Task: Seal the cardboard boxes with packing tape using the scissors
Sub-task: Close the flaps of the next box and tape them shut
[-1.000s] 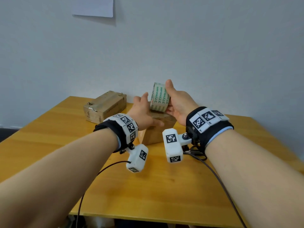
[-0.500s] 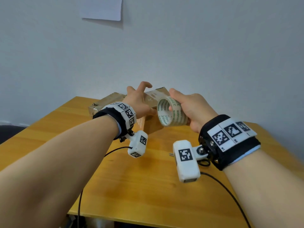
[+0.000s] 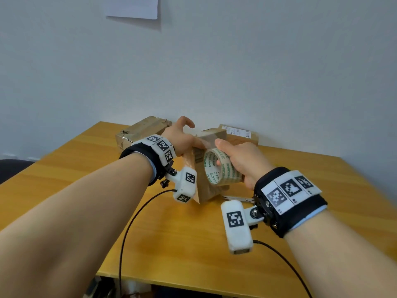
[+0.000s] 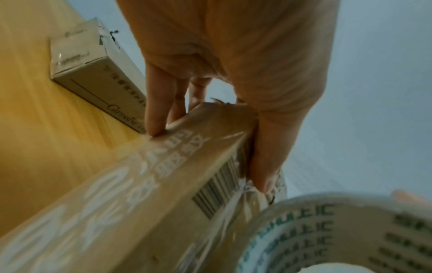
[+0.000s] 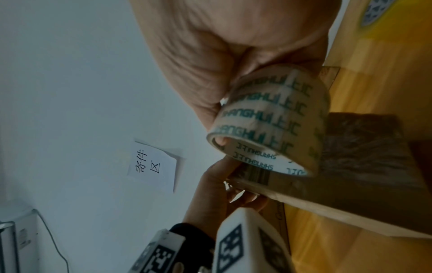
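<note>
In the head view a small cardboard box (image 3: 202,168) stands tilted on one edge at the table's middle. My left hand (image 3: 187,140) grips its upper end, with the thumb (image 4: 264,166) on one face and fingers (image 4: 156,114) on the other. My right hand (image 3: 227,153) holds a roll of clear packing tape (image 3: 221,168) with green print against the box's near face, fingers inside the core. A short clear strip runs from the roll to the box's top by my left thumb. The scissors (image 3: 238,198) lie on the table under my right wrist, partly hidden.
Another cardboard box (image 3: 141,130) lies at the back left and a flatter one with a white label (image 3: 238,132) at the back right by the wall. The wooden table (image 3: 193,244) extends toward me. A paper note (image 5: 154,164) hangs on the wall.
The right hand brought the tape roll down from above the box to its near face. The left hand shifted to the box's top and tipped it up on edge.
</note>
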